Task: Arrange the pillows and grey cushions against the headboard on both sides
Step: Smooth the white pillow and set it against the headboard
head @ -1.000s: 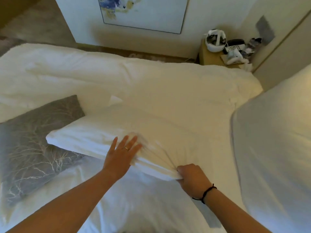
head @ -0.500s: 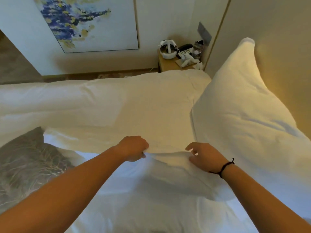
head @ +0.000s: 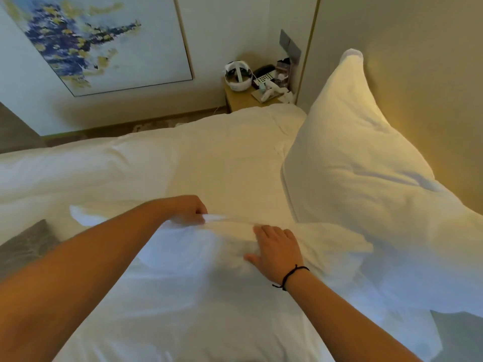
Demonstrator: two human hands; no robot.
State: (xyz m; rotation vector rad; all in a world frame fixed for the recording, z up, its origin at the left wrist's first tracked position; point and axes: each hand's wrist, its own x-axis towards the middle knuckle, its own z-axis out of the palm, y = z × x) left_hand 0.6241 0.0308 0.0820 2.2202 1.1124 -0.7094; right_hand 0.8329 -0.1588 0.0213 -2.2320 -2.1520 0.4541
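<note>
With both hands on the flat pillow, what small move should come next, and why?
Probably swing the flat pillow right toward the headboard. The left hand grips its far edge, the right hand presses on top, and another pillow already leans there.

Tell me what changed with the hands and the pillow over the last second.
The left hand, flat on the near pillow a second ago, now grips its far edge. The right hand let go of the corner it pinched and lies open on top. The pillow has come up toward the person. The leaning pillow and grey cushion stayed put.
</note>
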